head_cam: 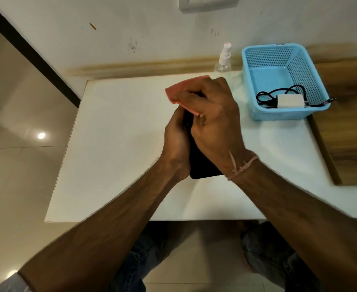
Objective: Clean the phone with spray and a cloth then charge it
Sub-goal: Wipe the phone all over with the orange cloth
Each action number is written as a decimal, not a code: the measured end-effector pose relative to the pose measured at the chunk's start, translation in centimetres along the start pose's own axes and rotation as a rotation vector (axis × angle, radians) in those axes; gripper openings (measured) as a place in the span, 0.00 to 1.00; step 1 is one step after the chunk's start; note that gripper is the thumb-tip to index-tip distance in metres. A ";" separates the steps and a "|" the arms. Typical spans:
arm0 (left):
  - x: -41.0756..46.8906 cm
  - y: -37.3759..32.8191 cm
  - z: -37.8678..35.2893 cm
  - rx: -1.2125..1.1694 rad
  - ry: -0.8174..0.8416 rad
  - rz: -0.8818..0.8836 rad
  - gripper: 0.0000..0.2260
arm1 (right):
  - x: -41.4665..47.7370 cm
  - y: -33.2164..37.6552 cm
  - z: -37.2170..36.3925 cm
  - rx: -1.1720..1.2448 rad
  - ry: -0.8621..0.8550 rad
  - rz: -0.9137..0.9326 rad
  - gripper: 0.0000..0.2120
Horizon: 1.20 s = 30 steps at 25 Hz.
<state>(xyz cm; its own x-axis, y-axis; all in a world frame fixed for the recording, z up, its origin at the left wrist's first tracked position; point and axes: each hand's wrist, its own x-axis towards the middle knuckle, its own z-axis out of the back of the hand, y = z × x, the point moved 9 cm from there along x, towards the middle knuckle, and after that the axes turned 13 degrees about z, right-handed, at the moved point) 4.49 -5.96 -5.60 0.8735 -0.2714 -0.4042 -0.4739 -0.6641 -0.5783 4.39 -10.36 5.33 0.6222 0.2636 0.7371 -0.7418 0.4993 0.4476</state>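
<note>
Both hands meet at the middle of the head view, close together over the white table (120, 144). Left hand (176, 142) wraps the left edge of the black phone (202, 165), fingers curled round it, holding it off the tabletop with its lower end pointing at six o'clock. Right hand (213, 114) comes over the top, fingers bunched round the pink cloth (177, 91) and pressing it onto the phone's upper end; a corner of cloth pokes out toward eleven o'clock. A thread band (243, 165) circles the right wrist.

Up at twelve o'clock from the hands stands the clear spray bottle (224, 57), upright against the wall, well apart from them. At two o'clock sits the blue basket (278, 113), and inside it the white charger plug (290, 101) with its black cable (266, 96) coiled beside it, one end hanging over the right rim. A wooden surface (346, 133) lies beyond it at three o'clock.

This looks like the wiping stage, with the charging not yet begun. Now the risks: the phone is held by one edge only, so a hard rub from the cloth could twist it out of the left hand and drop it onto the table. Any wet spray pushed toward the port could cause trouble at plug-in. A reach for the charger could also snag the trailing cable and drag the light basket along.
</note>
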 end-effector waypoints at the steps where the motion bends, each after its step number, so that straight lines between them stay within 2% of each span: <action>1: 0.0 0.0 -0.1 -0.026 0.018 -0.001 0.16 | 0.0 0.0 -0.4 0.045 0.017 -0.015 0.13; 6: -0.3 -1.1 1.1 0.057 -0.008 0.065 0.25 | 0.6 -3.9 3.7 -0.208 0.002 -0.072 0.12; 8: -0.4 -1.0 1.1 0.064 -0.045 0.056 0.24 | 0.2 -3.0 3.0 -0.177 -0.005 -0.073 0.11; 11: -0.3 -0.4 0.7 0.035 -0.043 0.026 0.18 | -0.3 0.0 0.1 0.014 0.038 -0.046 0.10; 14: -0.5 -1.2 1.1 0.080 -0.036 0.028 0.21 | 0.4 -1.9 2.1 -0.101 0.019 -0.023 0.11; 17: -0.6 -1.2 1.2 0.113 -0.052 0.067 0.24 | 0.4 -4.1 3.7 -0.196 0.005 -0.090 0.14; 22: -0.6 -0.6 0.7 0.087 -0.042 0.008 0.20 | 0.0 -0.3 0.7 -0.047 0.050 0.004 0.11; 27: -0.7 -1.2 1.1 0.109 -0.049 0.043 0.27 | 0.2 -4.6 3.1 -0.168 0.055 -0.084 0.14; 30: -0.6 -0.7 0.8 0.073 -0.062 0.029 0.23 | 0.0 -2.2 1.4 -0.087 0.071 -0.028 0.12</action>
<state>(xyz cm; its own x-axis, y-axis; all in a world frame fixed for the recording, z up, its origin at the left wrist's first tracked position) 4.19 -4.76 -5.47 0.8518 -0.2445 -0.4633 -0.5077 -0.6032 -0.6151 5.67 -12.67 5.01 0.6612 0.3049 0.6855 -0.7010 0.5766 0.4198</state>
